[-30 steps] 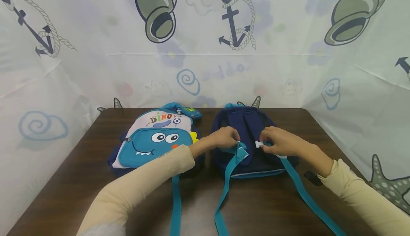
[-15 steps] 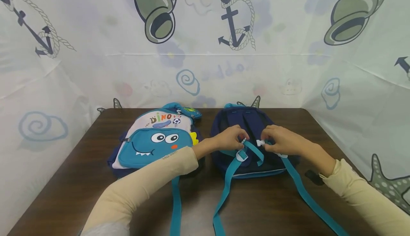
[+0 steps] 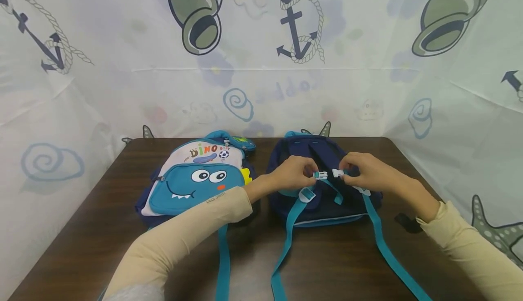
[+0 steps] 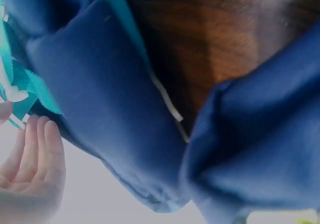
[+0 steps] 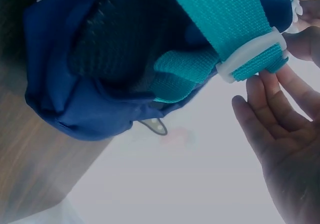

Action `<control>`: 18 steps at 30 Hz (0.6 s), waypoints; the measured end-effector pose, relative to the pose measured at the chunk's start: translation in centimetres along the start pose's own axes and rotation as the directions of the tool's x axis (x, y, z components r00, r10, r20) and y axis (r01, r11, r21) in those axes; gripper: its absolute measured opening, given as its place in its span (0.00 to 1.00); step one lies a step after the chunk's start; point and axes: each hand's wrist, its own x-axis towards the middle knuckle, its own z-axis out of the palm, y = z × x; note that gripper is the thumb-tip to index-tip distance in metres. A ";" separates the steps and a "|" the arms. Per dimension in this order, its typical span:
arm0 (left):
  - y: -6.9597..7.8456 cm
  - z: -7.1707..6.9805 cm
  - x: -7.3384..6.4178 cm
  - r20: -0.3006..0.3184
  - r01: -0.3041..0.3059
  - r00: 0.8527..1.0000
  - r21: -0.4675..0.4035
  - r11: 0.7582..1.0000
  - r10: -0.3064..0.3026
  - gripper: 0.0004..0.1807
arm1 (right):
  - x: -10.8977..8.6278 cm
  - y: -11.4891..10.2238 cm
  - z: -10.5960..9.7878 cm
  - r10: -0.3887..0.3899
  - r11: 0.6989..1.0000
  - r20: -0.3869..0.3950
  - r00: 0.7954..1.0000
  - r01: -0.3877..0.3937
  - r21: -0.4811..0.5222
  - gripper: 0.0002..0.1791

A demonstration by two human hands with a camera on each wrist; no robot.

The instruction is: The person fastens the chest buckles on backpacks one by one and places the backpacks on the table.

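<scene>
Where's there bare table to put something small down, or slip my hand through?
Bare wooden table shows left of the dinosaur backpack, and in front of the navy backpack, between its two teal straps. It's crowded above the navy backpack: the left hand and right hand hold white buckle halves close together.

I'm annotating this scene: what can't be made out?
Navy bag: front turned away, head view.
Dino bag: back turned away, head view.
Teal straps: lower ends cut off by head view's bottom edge.
Sleeve lettering: too small, head view.
Left hand: partly cut off by left wrist view's left edge.
</scene>
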 end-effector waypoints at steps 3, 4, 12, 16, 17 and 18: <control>0.5 -0.7 0.0 -0.036 0.009 0.999 -0.003 1.000 -0.009 0.12 | -0.1 0.0 -0.4 -0.001 1.000 -0.033 0.999 0.002 0.014 0.09; 0.7 -1.0 -0.1 -0.047 0.010 0.999 0.003 1.000 -0.009 0.12 | -0.2 0.0 -0.5 -0.003 1.000 -0.040 0.999 0.004 0.015 0.09; 2.9 -2.3 0.0 -0.066 -0.059 0.995 0.193 0.979 0.073 0.10 | -0.1 -0.7 -1.1 -0.030 1.000 -0.067 0.997 0.030 -0.005 0.09; 3.6 -2.3 0.1 -0.050 -0.064 0.996 0.227 0.972 0.077 0.10 | 0.0 -1.1 -1.2 -0.042 0.999 -0.064 0.997 0.042 0.004 0.09; 3.8 -2.3 0.1 -0.049 -0.060 0.996 0.227 0.972 0.073 0.10 | 0.1 -1.1 -1.2 -0.044 0.999 -0.064 0.997 0.044 0.006 0.09; 3.9 -2.4 0.1 -0.051 -0.056 0.996 0.226 0.972 0.069 0.10 | 0.1 -1.2 -1.2 -0.044 0.999 -0.063 0.997 0.044 0.008 0.09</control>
